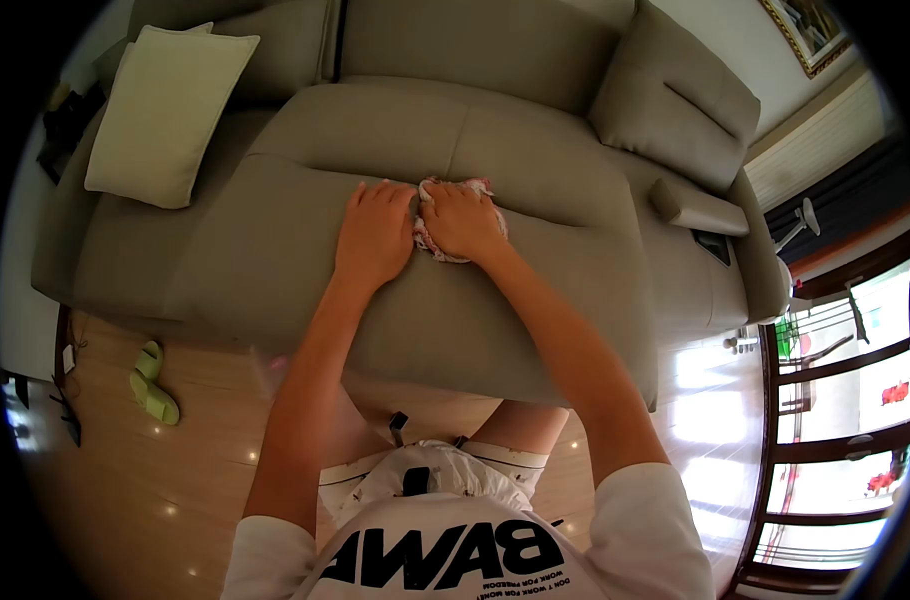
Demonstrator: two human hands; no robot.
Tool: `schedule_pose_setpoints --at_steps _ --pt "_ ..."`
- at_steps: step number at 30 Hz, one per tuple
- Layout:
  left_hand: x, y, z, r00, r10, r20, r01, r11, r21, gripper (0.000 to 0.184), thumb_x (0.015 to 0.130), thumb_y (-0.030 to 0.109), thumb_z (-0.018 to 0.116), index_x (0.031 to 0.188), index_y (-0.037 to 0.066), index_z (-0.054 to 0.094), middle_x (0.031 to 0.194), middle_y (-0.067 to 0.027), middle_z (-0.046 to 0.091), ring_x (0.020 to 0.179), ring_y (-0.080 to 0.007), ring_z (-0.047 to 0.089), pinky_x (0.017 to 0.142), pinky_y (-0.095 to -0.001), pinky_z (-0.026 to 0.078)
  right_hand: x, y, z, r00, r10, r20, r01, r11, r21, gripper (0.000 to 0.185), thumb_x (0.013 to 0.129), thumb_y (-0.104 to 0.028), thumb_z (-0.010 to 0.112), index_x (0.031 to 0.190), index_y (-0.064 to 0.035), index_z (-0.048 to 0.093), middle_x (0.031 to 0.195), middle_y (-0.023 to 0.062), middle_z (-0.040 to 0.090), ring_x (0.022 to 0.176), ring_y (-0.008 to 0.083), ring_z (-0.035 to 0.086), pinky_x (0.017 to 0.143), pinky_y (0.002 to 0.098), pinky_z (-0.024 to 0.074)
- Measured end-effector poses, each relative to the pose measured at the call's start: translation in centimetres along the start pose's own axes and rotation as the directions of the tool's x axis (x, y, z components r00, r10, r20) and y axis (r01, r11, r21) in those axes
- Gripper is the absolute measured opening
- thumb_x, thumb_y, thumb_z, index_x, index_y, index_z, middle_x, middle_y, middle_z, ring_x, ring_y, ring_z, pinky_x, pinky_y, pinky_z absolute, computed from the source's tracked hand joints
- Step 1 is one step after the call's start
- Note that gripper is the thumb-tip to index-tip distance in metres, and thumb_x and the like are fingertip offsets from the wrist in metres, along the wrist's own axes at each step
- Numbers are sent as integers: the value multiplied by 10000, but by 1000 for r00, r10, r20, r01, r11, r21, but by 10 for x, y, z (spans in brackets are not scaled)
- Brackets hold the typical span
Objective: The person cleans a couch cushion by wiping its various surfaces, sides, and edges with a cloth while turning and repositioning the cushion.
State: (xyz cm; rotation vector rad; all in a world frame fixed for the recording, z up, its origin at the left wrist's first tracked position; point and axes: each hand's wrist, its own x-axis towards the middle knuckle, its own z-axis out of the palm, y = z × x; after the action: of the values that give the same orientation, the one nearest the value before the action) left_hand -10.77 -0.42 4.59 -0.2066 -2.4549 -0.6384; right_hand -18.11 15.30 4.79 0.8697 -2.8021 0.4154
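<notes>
Partly hidden: cloth (428,243) | right hand (460,218) atop, grip unclear | left hand (377,232) flat on sofa (245,240)

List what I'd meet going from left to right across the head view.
Cream throw pillow → left hand → right hand on red-and-white cloth → leaning taupe sofa cushion → framed picture.

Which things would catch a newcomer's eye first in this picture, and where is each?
First, the right hand resting on a crumpled reddish-and-white cloth at the middle of the large sofa, the left hand beside it. Then the pale cushion at upper left and the green slippers on the floor at lower left.
</notes>
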Motion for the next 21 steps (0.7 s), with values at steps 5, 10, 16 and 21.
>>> schedule_pose_setpoints --at_steps 5,10,16,21 --pt "-2 -11 -2 999 32 -12 -33 992 -118 281 983 83 520 1217 17 661 1246 -163 693 1264 -364 600 1135 -528 397 -74 -42 -26 983 -73 -167 66 997 -46 552 999 -374 559 1446 -51 538 1453 172 573 1364 390 502 1145 615 327" --pt "0 2 -10 998 27 54 -23 997 -73 270 1024 118 510 1213 7 667 1302 -167 677 1279 -370 591 1147 -508 403 -188 -83 -74 995 -88 -57 90 995 38 700 962 -422 629 1559 -102 452 1590 164 449 1450 411 425 1182 617 306" --pt "1 5 -14 989 17 149 -17 1000 -1 309 1067 162 483 1271 16 663 1367 -161 654 1334 -371 559 1187 -500 374 -218 31 -113 925 294 -240 -334 930 -151 714 987 -518 584 1563 -122 439 1581 160 471 1451 413 424 1201 618 275" --pt "1 2 -14 982 -12 191 9 1000 14 350 1078 180 470 1342 32 647 1410 -158 635 1381 -369 524 1209 -515 338 -199 167 -105 789 551 -272 -571 821 4 717 985 -530 572 1513 -56 466 1543 230 481 1434 468 419 1141 661 335"
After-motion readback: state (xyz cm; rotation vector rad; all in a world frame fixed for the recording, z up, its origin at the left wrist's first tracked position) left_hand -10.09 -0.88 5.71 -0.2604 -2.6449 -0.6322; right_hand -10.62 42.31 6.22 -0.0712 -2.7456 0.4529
